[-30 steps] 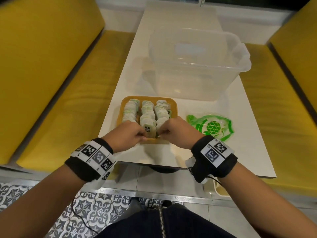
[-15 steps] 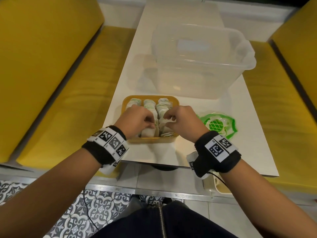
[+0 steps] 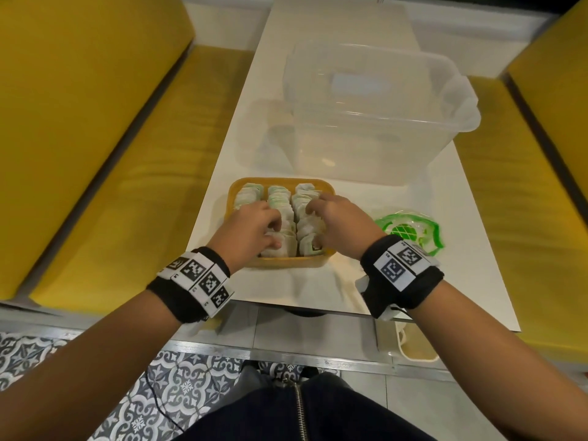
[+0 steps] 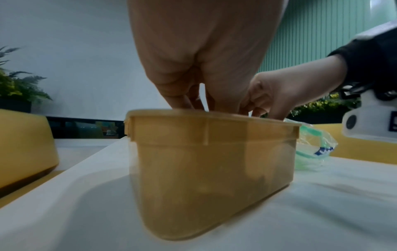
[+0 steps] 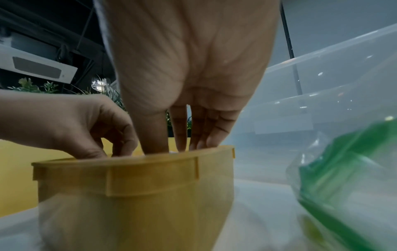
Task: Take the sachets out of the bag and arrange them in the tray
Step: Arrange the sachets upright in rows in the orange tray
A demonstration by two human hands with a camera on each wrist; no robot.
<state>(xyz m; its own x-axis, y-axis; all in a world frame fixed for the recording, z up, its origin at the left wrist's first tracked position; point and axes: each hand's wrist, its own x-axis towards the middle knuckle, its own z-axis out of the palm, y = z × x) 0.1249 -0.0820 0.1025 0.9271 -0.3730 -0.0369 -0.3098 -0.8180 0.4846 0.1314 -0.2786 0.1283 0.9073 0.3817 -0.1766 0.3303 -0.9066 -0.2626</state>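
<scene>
1. The sachets point(image 3: 280, 211) stand on edge in three rows inside the yellow tray point(image 3: 288, 261). I judge them light, thin and soft, so they will lean or fan over if nudged. They are best taken by pinching the top edges, or steadied flat from the side.
2. The tray looks like stiff plastic and light; a hard push on a row could slide it along the table point(image 3: 451, 249).
3. My left hand point(image 3: 246, 229) is over the near left part of the tray, fingers curled down into the rows, tips among the sachets. Whether they pinch one or only press them, I cannot tell.
4. My right hand point(image 3: 339, 219) is over the right row, fingers fairly straight and close together, tips resting on the sachet tops just inside the tray's right wall; it grips nothing.
5. The green-printed bag point(image 3: 410, 232) lies flat and slack just right of the tray, seemingly emptied.
6. The clear tub point(image 3: 375, 122) sits beyond the tray.
</scene>
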